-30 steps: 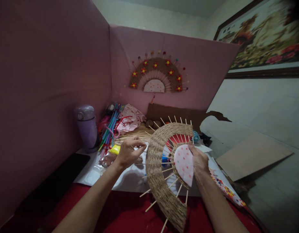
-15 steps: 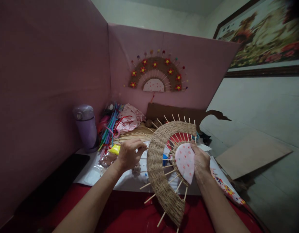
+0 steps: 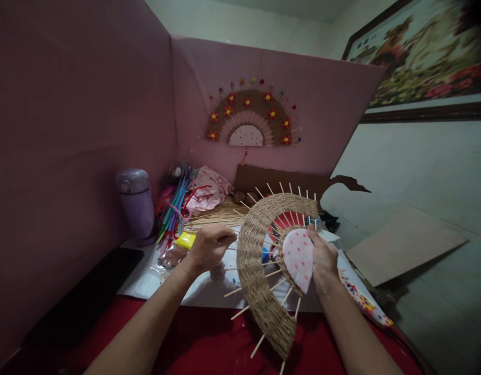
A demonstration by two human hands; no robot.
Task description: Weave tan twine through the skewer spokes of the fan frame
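A half-round woven fan (image 3: pixel 256 265) of tan rope on thin wooden skewers stands on edge above the table. My right hand (image 3: pixel 324 258) grips it at its pink dotted fabric centre (image 3: pixel 299 258). My left hand (image 3: pixel 209 247) is closed in a pinch on the tip of one skewer at the fan's outer left rim. A finished fan (image 3: pixel 248 117) with red flowers and coloured beads hangs on the pink back board.
A purple flask (image 3: pixel 137 205) stands at the left by the pink wall. Behind the hands lie coloured pipe cleaners (image 3: pixel 176 205), pink cloth (image 3: pixel 209 190), a pile of skewers (image 3: pixel 213 216) and a yellow piece (image 3: pixel 185 240). White paper (image 3: pixel 154 284) covers the red table (image 3: pixel 209 344). Cardboard (image 3: pixel 404 245) lies right.
The fan has turned a little, its lower end swinging left and its top rising. My left hand slid slightly down and closed tighter on the skewer tip.
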